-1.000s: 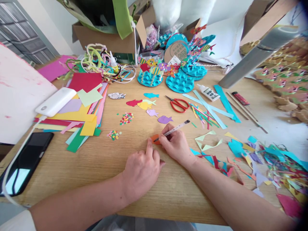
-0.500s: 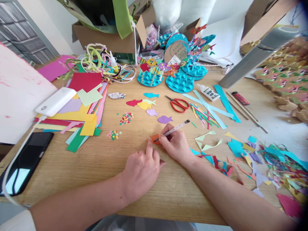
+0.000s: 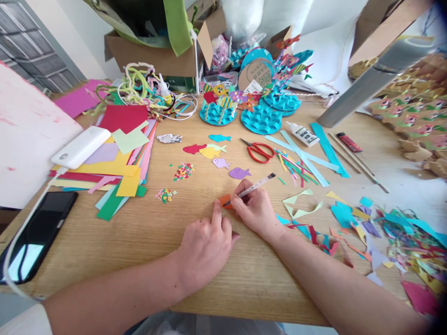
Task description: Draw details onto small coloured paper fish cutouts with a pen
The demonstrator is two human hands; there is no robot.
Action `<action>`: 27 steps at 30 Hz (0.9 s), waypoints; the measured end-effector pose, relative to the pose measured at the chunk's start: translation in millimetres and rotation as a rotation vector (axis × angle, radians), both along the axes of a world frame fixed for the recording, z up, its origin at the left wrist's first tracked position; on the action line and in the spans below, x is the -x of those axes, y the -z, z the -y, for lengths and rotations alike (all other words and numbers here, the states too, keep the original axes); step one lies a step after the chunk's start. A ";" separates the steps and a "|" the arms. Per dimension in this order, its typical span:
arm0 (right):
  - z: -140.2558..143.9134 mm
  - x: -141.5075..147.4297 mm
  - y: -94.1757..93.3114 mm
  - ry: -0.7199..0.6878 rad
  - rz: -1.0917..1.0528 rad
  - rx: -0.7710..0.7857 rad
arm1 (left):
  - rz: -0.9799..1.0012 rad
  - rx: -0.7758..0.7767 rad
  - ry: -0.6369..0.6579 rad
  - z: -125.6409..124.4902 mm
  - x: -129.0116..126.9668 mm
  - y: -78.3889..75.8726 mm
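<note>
My right hand (image 3: pixel 256 209) grips a pen (image 3: pixel 259 182) with a clear barrel, its tip down on a small piece of orange paper (image 3: pixel 224 198). With its index finger stretched out and the others curled, my left hand (image 3: pixel 207 242) holds the paper's left end against the table. Part of the orange piece is hidden by my fingers. Beyond my hands lie paper fish: a purple one (image 3: pixel 240 173), a lilac one (image 3: pixel 221 163), a yellow one (image 3: pixel 210 151), a red one (image 3: pixel 194 148) and a blue one (image 3: pixel 220 138). Red-handled scissors (image 3: pixel 260 151) lie to their right.
Colored paper sheets (image 3: pixel 127 179), a white power bank (image 3: pixel 81 147) and a phone (image 3: pixel 37 235) are at left. Paper scraps (image 3: pixel 375 253) spread across the right side. A glue bottle (image 3: pixel 303 134) and a grey tumbler (image 3: pixel 373 86) stand farther back, near blue egg-tray crafts (image 3: pixel 261 119).
</note>
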State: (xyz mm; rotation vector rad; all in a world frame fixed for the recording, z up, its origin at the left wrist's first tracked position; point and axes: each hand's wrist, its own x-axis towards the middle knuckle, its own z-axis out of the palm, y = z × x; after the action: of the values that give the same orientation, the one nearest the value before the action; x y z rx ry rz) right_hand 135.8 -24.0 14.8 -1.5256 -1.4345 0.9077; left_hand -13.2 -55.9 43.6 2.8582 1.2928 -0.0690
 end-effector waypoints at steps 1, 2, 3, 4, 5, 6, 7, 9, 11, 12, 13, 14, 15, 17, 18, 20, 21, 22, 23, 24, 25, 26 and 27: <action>-0.1 0.0 0.2 -0.002 0.004 0.000 | -0.002 -0.003 0.000 0.1 0.0 -0.2; -0.1 0.1 0.4 -0.003 0.009 -0.001 | -0.005 -0.006 0.001 0.1 0.0 -0.5; -0.1 0.2 0.4 -0.003 0.013 -0.003 | -0.005 -0.008 0.003 0.1 0.0 -0.8; -0.1 0.3 0.4 -0.003 0.018 -0.006 | -0.004 -0.010 0.005 0.1 0.0 -1.2; 0.0 0.4 0.3 -0.002 0.023 -0.008 | -0.003 -0.011 0.006 0.0 0.0 -1.5; 0.0 0.5 0.2 -0.002 0.025 -0.009 | -0.002 -0.010 0.006 -0.1 0.0 -1.7; 0.1 0.5 0.2 -0.002 0.026 -0.008 | 0.000 -0.008 0.006 -0.1 0.1 -1.9; 0.0 0.4 0.3 -0.002 0.023 -0.005 | 0.000 -0.007 0.003 -0.1 0.1 -2.0; -0.3 0.3 0.4 -0.001 0.018 -0.008 | 0.000 -0.010 0.002 0.1 0.0 -2.0; -0.3 0.3 0.5 -0.001 0.017 -0.010 | 0.001 -0.011 0.002 0.2 -0.1 -2.0; -0.3 0.3 0.4 -0.001 0.016 -0.012 | 0.002 -0.012 0.003 0.3 -0.1 -2.0; -0.1 0.3 0.3 -0.004 0.015 -0.012 | 0.004 -0.013 0.004 0.5 -0.2 -2.0; 0.3 0.3 0.1 -0.005 0.008 -0.010 | 0.005 -0.012 0.004 0.6 -0.2 -2.1; 1.5 0.3 -0.3 0.006 -0.028 -0.014 | 0.009 -0.015 0.004 1.0 0.1 -1.9; 2.1 0.3 -0.5 0.022 -0.056 -0.023 | 0.011 -0.017 0.004 1.1 0.4 -1.7; 3.1 0.1 -0.6 0.051 -0.108 -0.044 | 0.012 -0.021 0.004 1.1 0.8 -1.1; 3.3 0.1 -0.5 0.059 -0.121 -0.051 | 0.013 -0.023 0.004 1.1 1.0 -0.9; 3.2 0.0 -0.5 0.059 -0.121 -0.053 | 0.012 -0.025 0.003 0.9 1.0 -0.8; 3.0 0.1 -0.5 0.052 -0.112 -0.053 | 0.011 -0.025 0.002 0.7 0.9 -0.8; 2.6 0.2 -0.7 0.041 -0.096 -0.050 | 0.009 -0.026 0.002 0.6 0.7 -1.0; 2.2 0.3 -1.1 0.031 -0.075 -0.046 | 0.008 -0.025 0.002 0.6 0.4 -1.2; 2.0 0.4 -1.7 0.023 -0.053 -0.044 | 0.007 -0.024 0.002 0.6 0.1 -1.5; 1.9 0.5 -2.5 0.015 -0.034 -0.044 | 0.006 -0.020 0.001 0.6 -0.1 -1.6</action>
State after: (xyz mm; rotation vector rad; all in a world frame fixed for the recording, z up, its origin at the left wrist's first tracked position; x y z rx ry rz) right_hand 135.2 -25.8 17.3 -1.4799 -1.4079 0.8827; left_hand -13.0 -56.5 45.2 2.8734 1.2985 -0.0476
